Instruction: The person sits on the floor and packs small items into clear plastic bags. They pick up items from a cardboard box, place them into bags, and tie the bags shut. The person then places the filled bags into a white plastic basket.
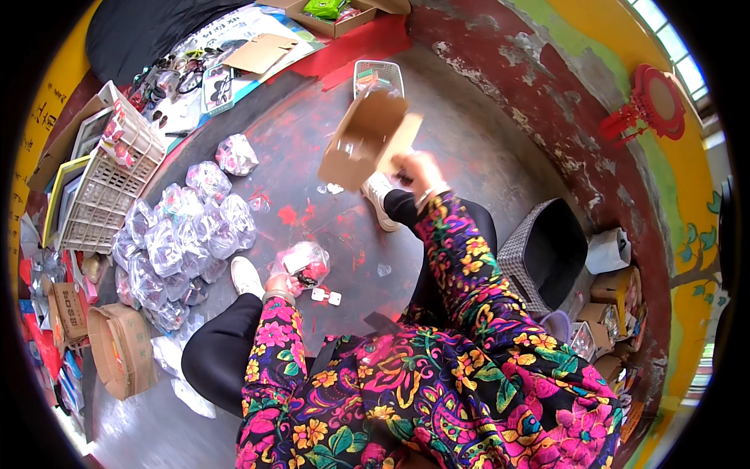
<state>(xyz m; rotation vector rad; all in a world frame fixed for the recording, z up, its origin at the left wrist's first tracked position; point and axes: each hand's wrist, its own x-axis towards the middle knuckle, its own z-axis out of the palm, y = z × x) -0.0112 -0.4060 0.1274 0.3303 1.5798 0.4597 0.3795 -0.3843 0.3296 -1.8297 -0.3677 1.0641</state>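
My left hand point(281, 284) is closed on the near edge of a clear plastic bag point(311, 260) with red, white and dark small items in it. The bag is low, close to the floor. Just right of that hand is a small white piece with red dots point(326, 296). Out in front, my right hand point(420, 172) grips a brown cardboard box point(351, 152) by its right side, fingers partly hidden and a little blurred. The box is tilted, its open side showing, and something shiny shows inside it. My floral sleeves cover both arms.
A pile of filled clear bags point(183, 234) lies on the floor at left. Beyond it are a white crate point(113, 195) and a mat with sunglasses point(191, 78). A white basket point(378, 72) stands behind the box. At right is a black-lined bin point(547, 258); a cardboard carton point(121, 352) sits lower left.
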